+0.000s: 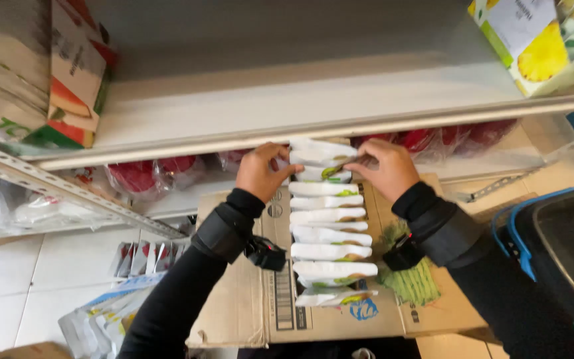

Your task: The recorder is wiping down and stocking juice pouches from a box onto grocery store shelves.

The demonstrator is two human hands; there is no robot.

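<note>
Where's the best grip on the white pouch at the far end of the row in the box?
Probably its two short ends, from left and right. The top pouch stands on edge, packed face to face with the row of white pouches in the cardboard box, so only its upper edge and ends are free. The left hand and right hand flank it that way.

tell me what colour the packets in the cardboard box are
Mostly white with small green and brown marks, in the head view: packets, box.
</note>
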